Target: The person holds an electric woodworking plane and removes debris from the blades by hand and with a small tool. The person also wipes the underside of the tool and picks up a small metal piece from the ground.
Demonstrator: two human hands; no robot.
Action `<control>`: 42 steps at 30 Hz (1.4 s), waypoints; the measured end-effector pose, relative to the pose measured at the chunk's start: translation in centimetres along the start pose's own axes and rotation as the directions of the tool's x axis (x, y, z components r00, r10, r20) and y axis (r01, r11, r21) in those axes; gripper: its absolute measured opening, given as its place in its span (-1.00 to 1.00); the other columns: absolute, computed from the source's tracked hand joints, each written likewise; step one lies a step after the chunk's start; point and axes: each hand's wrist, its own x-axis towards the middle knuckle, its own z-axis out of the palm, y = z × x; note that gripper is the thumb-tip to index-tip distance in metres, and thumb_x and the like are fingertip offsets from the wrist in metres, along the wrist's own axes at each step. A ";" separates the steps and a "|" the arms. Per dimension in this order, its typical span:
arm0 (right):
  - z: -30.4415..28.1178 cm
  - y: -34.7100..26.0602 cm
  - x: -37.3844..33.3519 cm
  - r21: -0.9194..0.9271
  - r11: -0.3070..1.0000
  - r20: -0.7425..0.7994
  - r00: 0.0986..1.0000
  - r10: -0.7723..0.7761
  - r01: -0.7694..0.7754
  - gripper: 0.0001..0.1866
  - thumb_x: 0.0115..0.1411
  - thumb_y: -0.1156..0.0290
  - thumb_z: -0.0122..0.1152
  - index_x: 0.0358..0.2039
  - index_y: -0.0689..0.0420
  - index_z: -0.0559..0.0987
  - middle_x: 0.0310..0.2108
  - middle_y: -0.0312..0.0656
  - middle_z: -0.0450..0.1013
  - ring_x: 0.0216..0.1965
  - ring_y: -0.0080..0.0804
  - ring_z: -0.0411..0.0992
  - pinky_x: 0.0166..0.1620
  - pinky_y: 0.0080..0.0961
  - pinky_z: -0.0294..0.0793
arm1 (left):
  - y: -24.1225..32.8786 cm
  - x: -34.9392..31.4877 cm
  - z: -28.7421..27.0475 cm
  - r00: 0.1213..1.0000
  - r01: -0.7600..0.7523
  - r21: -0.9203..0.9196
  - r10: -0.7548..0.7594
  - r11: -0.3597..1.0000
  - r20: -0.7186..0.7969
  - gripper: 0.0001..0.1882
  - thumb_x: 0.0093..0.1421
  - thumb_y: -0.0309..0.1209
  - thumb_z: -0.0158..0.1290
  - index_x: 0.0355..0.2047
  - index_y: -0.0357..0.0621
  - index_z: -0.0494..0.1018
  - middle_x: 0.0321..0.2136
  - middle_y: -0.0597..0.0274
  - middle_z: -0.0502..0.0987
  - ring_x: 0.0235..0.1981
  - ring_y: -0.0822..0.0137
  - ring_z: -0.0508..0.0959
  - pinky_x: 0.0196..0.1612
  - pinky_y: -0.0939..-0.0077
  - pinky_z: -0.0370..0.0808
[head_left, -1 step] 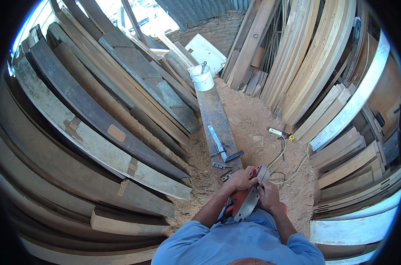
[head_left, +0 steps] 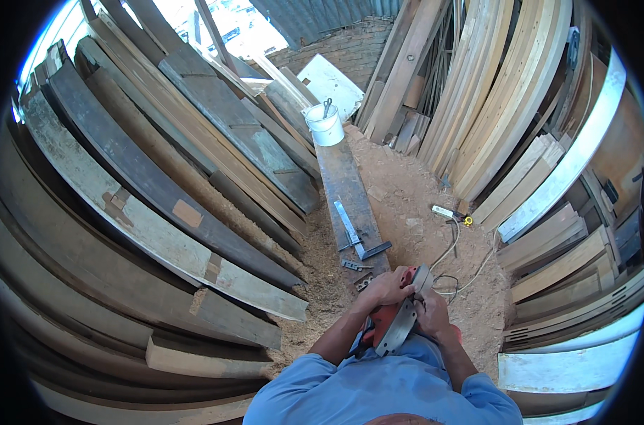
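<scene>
A red electric planer (head_left: 388, 323) with a flat metal sole (head_left: 398, 328) is tilted up against my lap. My left hand (head_left: 387, 289) is closed round its far end, thumb beside a rounded grey part (head_left: 422, 280). Close by, my right hand (head_left: 433, 314) grips the planer's right side below that grey part, its fingers partly hidden. Beyond my hands, a worn plank (head_left: 344, 180) carries a try square (head_left: 353, 230) with a dark stock. Small metal parts (head_left: 354, 265) lie at the plank's near end, close to my left hand.
A white bucket (head_left: 325, 127) with a metal handled tool in it stands on the plank's far end. Stacked boards (head_left: 215, 170) line the left, more timber (head_left: 506, 92) the right. A pale cord (head_left: 450, 248) and a yellow tape measure (head_left: 468, 221) lie on the sawdust-covered floor (head_left: 403, 191).
</scene>
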 end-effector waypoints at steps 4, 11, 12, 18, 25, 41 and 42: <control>-0.6 -1.1 0.2 -0.005 0.989 0.065 0.987 0.145 -0.145 -0.86 0.23 0.40 0.24 -0.35 0.22 0.56 -0.47 0.02 0.53 -0.36 0.11 0.54 -0.23 -0.03 0.47 | -0.2 -0.2 -0.1 1.000 0.005 -0.008 -0.005 1.000 -0.001 -0.23 0.28 0.10 0.05 0.32 -0.16 0.23 0.07 -0.31 0.54 0.14 -0.28 0.51 0.20 -0.05 0.41; 0.1 -0.3 0.0 0.040 0.999 -0.004 1.000 0.023 -0.023 -0.84 0.22 0.36 0.28 -0.31 0.20 0.59 -0.38 0.04 0.57 -0.27 0.10 0.56 -0.15 -0.03 0.51 | -0.7 -0.1 0.2 0.999 -0.028 -0.001 0.028 1.000 -0.033 -0.25 0.28 0.07 0.05 0.27 -0.23 0.24 0.01 -0.36 0.55 0.09 -0.29 0.54 0.15 -0.05 0.44; -0.5 -1.2 0.2 0.021 0.991 0.054 0.990 0.127 -0.128 -0.84 0.22 0.37 0.28 -0.31 0.20 0.58 -0.38 0.04 0.56 -0.27 0.10 0.56 -0.15 -0.03 0.50 | -0.7 -0.1 0.2 0.998 -0.038 0.000 0.038 0.999 -0.053 -0.27 0.28 0.06 0.05 0.25 -0.25 0.24 -0.02 -0.38 0.56 0.06 -0.30 0.55 0.13 -0.06 0.45; -0.4 -0.5 0.2 0.044 0.999 0.026 0.999 -0.020 0.019 -0.86 0.21 0.40 0.26 -0.32 0.21 0.57 -0.38 0.06 0.54 -0.27 0.13 0.54 -0.15 -0.02 0.49 | -0.6 -0.1 0.2 0.995 -0.073 -0.013 0.072 0.997 -0.063 -0.26 0.28 0.07 0.04 0.24 -0.27 0.24 -0.03 -0.40 0.56 0.04 -0.32 0.55 0.12 -0.06 0.45; -0.3 -0.2 -0.3 -0.014 0.999 0.080 0.996 0.034 -0.033 -0.83 0.20 0.42 0.27 -0.24 0.22 0.56 -0.26 0.05 0.52 -0.20 0.12 0.51 -0.13 -0.02 0.47 | -0.3 -0.2 0.1 0.997 -0.053 -0.009 0.053 0.999 -0.054 -0.27 0.28 0.07 0.04 0.22 -0.28 0.24 -0.04 -0.40 0.56 0.05 -0.31 0.55 0.12 -0.06 0.45; -0.2 -0.6 -0.1 -0.060 0.982 0.098 0.978 0.182 -0.177 -0.81 0.21 0.38 0.29 -0.26 0.20 0.53 -0.30 0.06 0.53 -0.23 0.14 0.52 -0.13 -0.02 0.49 | 0.3 0.0 -0.3 1.000 -0.005 0.014 0.005 1.000 0.003 -0.22 0.29 0.11 0.05 0.31 -0.19 0.23 0.07 -0.32 0.53 0.14 -0.26 0.50 0.19 -0.02 0.42; -0.1 -0.4 -0.2 -0.050 0.990 0.083 0.988 0.133 -0.129 -0.81 0.21 0.37 0.28 -0.26 0.20 0.53 -0.30 0.06 0.54 -0.23 0.13 0.53 -0.13 -0.02 0.49 | 0.4 -0.2 -0.5 1.000 0.016 0.014 -0.017 1.000 0.023 -0.21 0.29 0.13 0.05 0.33 -0.17 0.23 0.12 -0.30 0.51 0.18 -0.25 0.48 0.21 -0.01 0.41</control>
